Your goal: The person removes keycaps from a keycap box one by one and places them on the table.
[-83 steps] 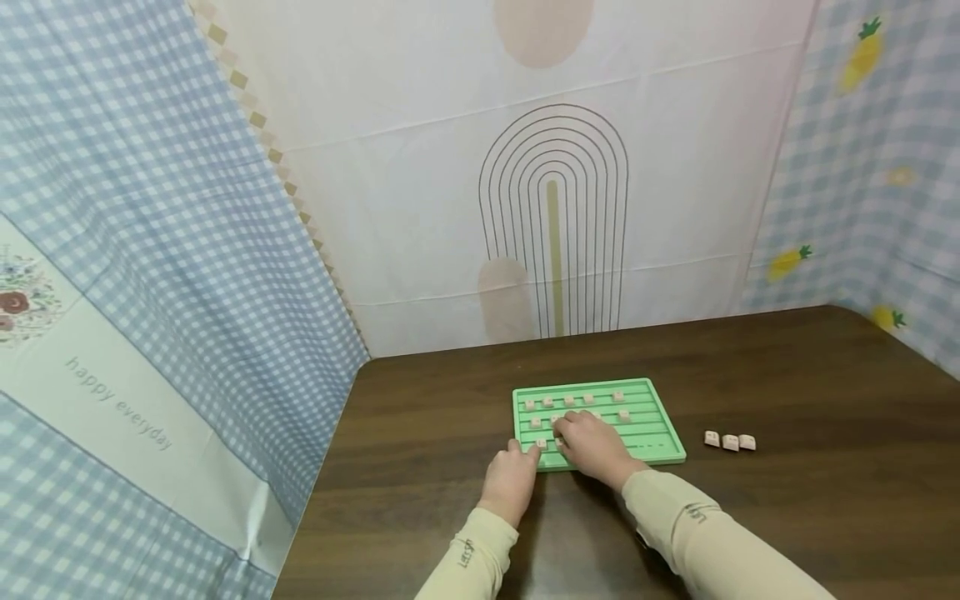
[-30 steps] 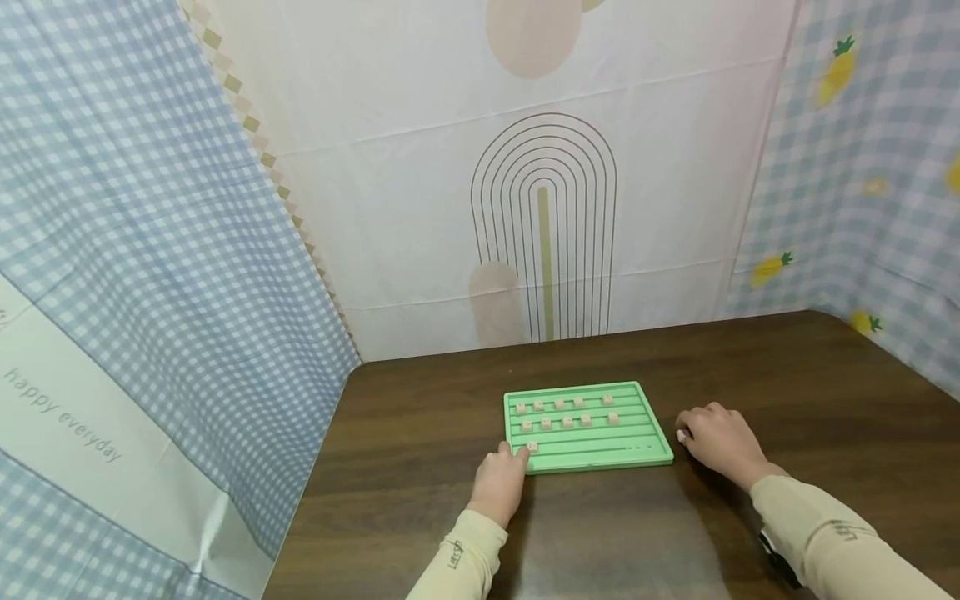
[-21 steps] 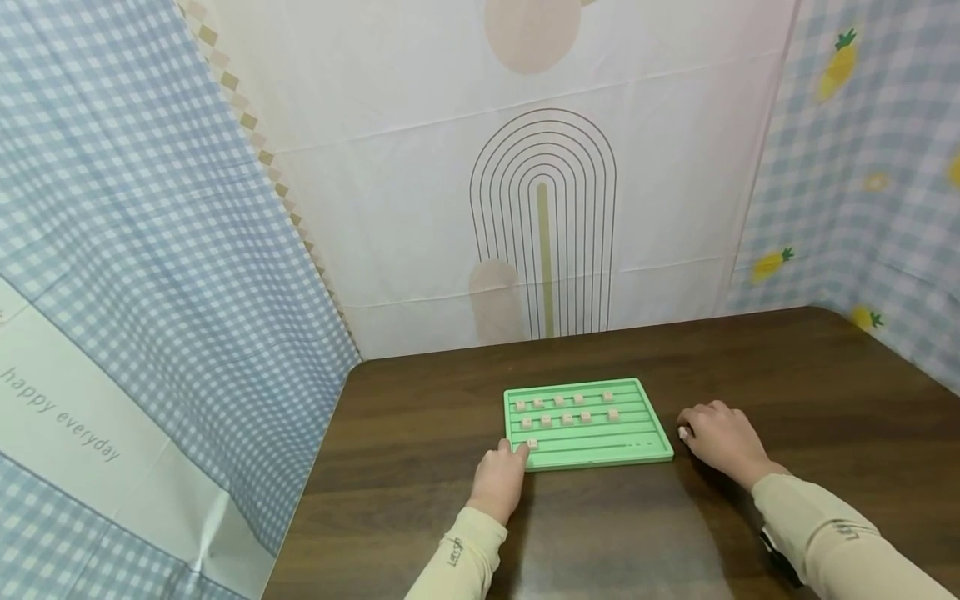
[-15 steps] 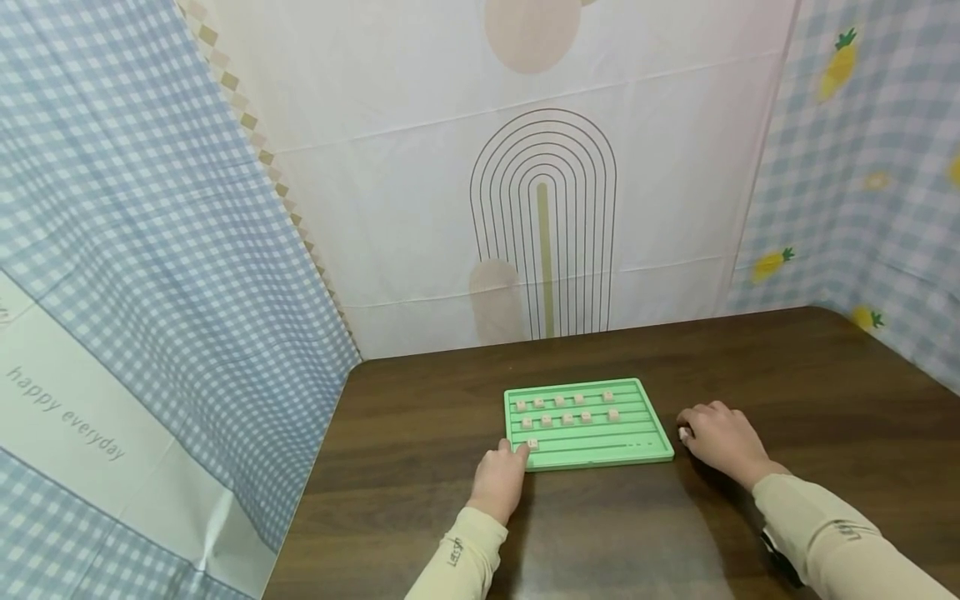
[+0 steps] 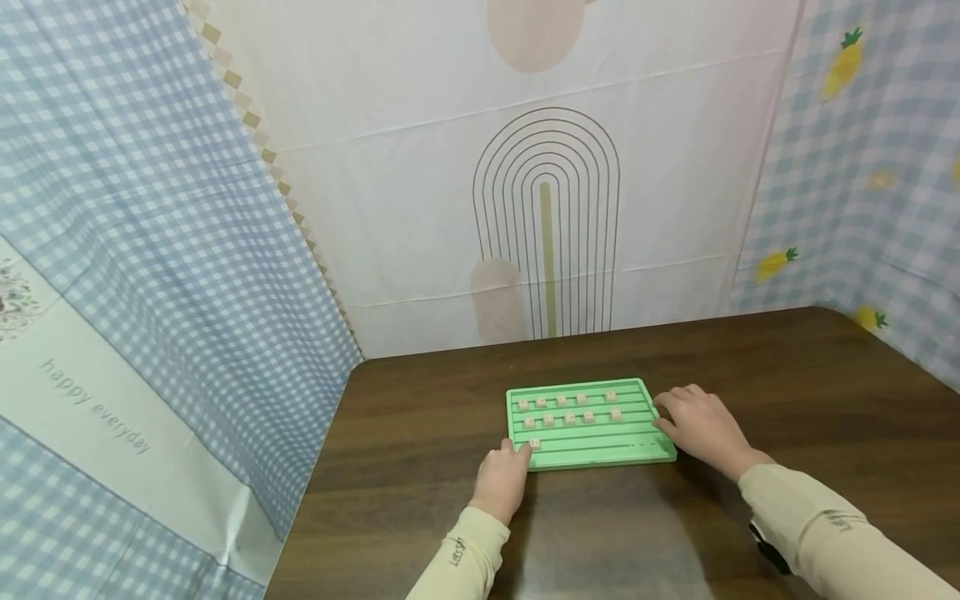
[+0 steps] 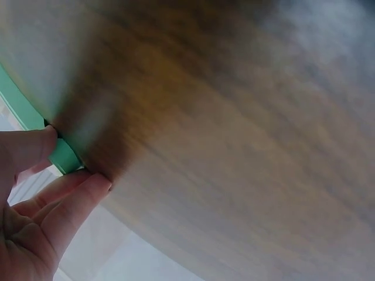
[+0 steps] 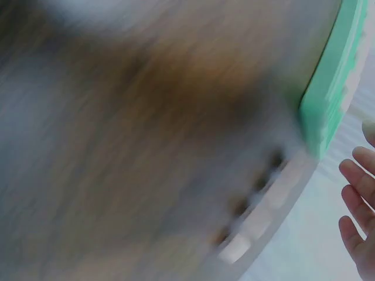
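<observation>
A green ridged tray [image 5: 592, 456] lies on the table, bearing several small off-white keycaps [image 5: 570, 418] in rows. One keycap [image 5: 535, 444] sits alone in the nearer row, by the left thumb. My left hand [image 5: 501, 483] pinches the tray's near left corner; the left wrist view shows thumb and fingers [image 6: 76, 202] on either side of the green rim [image 6: 20, 102]. At the tray's right edge is my right hand [image 5: 705, 429], holding nothing. Its fingers [image 7: 358, 178] are spread apart in the right wrist view. Several keycaps [image 7: 261, 219] stand in a row there, hidden by the right hand in the head view.
The dark wooden table [image 5: 420, 417] runs to a white patterned cloth [image 5: 405, 250] at the back. A blue checked curtain [image 5: 172, 208] hangs at the left, another checked cloth [image 5: 885, 208] at the right.
My right hand went from the tray's nearer row to the table at right with a keycap, let go of it, and came back left to the tray's edge. The left hand keeps its place.
</observation>
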Demonstrator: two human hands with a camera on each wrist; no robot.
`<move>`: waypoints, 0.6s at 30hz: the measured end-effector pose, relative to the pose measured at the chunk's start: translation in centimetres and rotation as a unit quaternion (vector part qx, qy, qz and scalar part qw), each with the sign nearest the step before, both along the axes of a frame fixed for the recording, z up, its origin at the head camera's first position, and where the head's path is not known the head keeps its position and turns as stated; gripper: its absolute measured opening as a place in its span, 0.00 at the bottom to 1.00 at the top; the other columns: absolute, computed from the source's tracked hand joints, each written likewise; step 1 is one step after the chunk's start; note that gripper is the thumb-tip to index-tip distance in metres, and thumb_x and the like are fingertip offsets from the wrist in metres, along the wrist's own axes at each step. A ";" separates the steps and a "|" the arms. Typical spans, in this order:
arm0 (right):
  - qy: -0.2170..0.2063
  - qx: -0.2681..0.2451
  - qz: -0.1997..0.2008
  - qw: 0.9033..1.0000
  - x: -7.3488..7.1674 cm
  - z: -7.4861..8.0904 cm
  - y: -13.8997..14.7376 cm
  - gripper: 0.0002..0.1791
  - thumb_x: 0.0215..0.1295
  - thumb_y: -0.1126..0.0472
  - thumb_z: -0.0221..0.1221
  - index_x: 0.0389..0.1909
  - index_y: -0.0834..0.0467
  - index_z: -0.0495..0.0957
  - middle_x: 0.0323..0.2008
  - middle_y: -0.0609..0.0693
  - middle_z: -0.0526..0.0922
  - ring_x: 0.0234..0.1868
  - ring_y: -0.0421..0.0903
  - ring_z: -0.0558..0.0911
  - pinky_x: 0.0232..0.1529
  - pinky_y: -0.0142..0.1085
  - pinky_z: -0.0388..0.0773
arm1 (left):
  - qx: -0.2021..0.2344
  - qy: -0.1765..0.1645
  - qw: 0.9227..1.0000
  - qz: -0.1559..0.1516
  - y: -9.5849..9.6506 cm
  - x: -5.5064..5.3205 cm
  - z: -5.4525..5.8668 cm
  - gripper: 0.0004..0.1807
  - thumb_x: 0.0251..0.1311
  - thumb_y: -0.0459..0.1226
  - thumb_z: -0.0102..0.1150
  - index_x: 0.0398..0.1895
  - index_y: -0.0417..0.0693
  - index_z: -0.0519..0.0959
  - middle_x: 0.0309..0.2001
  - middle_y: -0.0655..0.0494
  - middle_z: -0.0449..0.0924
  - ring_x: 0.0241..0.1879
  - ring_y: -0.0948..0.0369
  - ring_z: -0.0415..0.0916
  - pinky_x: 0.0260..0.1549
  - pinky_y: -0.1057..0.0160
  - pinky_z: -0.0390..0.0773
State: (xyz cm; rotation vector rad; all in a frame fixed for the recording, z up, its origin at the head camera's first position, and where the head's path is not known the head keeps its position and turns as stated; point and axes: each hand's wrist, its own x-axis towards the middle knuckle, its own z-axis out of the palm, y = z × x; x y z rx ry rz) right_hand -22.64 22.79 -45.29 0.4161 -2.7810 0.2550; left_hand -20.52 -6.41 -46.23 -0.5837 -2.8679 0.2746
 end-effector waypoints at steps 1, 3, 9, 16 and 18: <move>0.005 0.001 0.007 1.000 -0.1 0.1 -0.5 0.15 0.55 0.56 0.63 0.40 0.60 0.80 0.38 0.55 0.82 0.42 0.56 0.77 0.39 0.51 0.73 | -0.001 0.000 1.000 0.000 0.0 0.0 0.0 0.13 0.54 0.32 0.60 0.43 0.53 0.76 0.34 0.49 0.76 0.24 0.56 0.78 0.21 0.66 0.77; 0.013 0.003 0.023 1.000 -0.3 0.2 -1.6 0.14 0.55 0.56 0.63 0.39 0.59 0.80 0.38 0.54 0.82 0.42 0.55 0.77 0.39 0.50 0.74 | -0.002 0.001 1.000 0.000 -0.1 0.0 0.0 0.13 0.54 0.32 0.60 0.43 0.53 0.76 0.33 0.49 0.75 0.24 0.57 0.78 0.21 0.66 0.77; 0.002 -0.013 0.048 0.999 -0.7 0.1 -5.2 0.10 0.56 0.57 0.62 0.36 0.57 0.81 0.38 0.52 0.83 0.37 0.50 0.80 0.31 0.42 0.77 | 0.001 0.007 1.000 0.000 0.0 0.2 0.3 0.14 0.53 0.33 0.62 0.44 0.54 0.77 0.32 0.49 0.75 0.24 0.57 0.78 0.19 0.67 0.77; -0.030 -0.038 0.061 0.997 -1.0 -0.2 -9.3 0.09 0.56 0.58 0.62 0.37 0.56 0.80 0.38 0.49 0.83 0.38 0.47 0.82 0.32 0.40 0.77 | 0.003 0.031 1.000 -0.001 0.1 0.3 0.2 0.10 0.53 0.34 0.62 0.40 0.54 0.79 0.32 0.50 0.77 0.23 0.57 0.78 0.18 0.68 0.77; -0.039 -0.045 0.066 0.996 -1.0 -0.4 -10.5 0.09 0.56 0.58 0.62 0.38 0.56 0.80 0.38 0.49 0.83 0.38 0.46 0.81 0.32 0.40 0.77 | 0.000 0.036 0.999 -0.002 0.1 0.2 0.1 0.10 0.53 0.35 0.62 0.39 0.54 0.78 0.31 0.51 0.76 0.22 0.58 0.78 0.18 0.68 0.76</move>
